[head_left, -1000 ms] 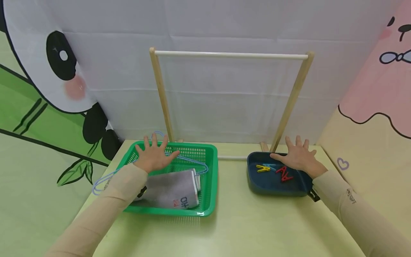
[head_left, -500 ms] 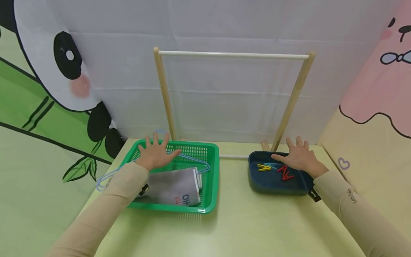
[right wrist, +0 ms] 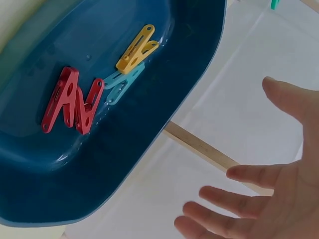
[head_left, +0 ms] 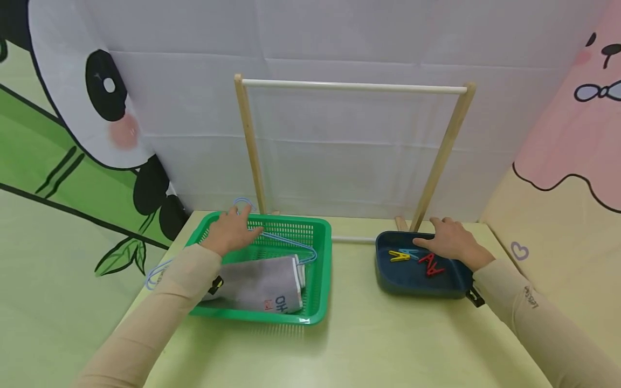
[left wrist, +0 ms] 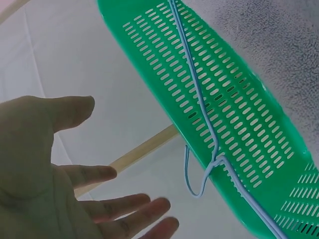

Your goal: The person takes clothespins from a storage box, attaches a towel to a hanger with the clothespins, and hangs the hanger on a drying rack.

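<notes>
My left hand [head_left: 230, 233] hovers over the back left of a green plastic basket [head_left: 320, 269], its fingers relaxed and holding nothing. In that basket lie a folded grey towel [head_left: 257, 283] and a blue wire hanger [left wrist: 199, 94], whose hook pokes out past the rim. My right hand [head_left: 451, 242] is above the right side of a dark blue tub [head_left: 412, 288], fingers loosely spread with nothing in them. Inside the tub are a yellow clothespin [right wrist: 134, 50], a light blue clothespin [right wrist: 124, 82] and two red clothespins [right wrist: 62, 97].
Behind both containers stands a drying rack with wooden posts [head_left: 443, 156] and a white top bar [head_left: 354, 85]. The light yellow-green table [head_left: 359, 345] meets a white cloth backdrop [head_left: 339, 32], with printed panels at either side.
The fingers of both hands have gone from widely spread to more relaxed and slightly bent. The head view has shifted a little; basket and tub keep their places.
</notes>
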